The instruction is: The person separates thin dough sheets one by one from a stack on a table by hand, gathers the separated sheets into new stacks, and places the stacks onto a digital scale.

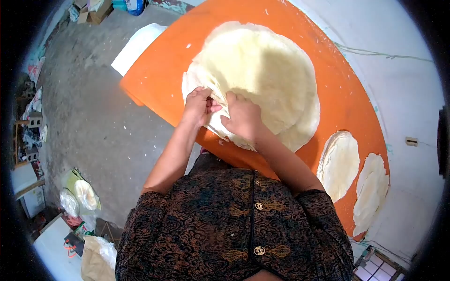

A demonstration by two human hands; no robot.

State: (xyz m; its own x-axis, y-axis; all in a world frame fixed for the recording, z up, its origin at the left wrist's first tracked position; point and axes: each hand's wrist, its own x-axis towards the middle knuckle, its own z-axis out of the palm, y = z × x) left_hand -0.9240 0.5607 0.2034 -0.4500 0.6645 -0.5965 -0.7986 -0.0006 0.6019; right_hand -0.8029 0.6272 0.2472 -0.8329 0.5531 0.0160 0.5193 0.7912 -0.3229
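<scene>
A wide stack of thin, pale round flatbreads [272,61] lies on the orange table cover [161,65]. At its near left edge, my left hand [198,106] pinches a gathered, lifted fold of the thin sheets. My right hand [244,115] grips the same fold from the other side, with its thumb toward my left hand. The sheets are creased and bunched between the two hands. How many layers they hold is hidden by the fingers.
Two smaller piles, one of pale flatbreads [338,164] and a second flatbread pile [372,193], lie at the table's right end. A white sheet [138,47] shows beyond the left edge. Bags [86,194] and boxes [96,11] stand around the grey floor [98,103].
</scene>
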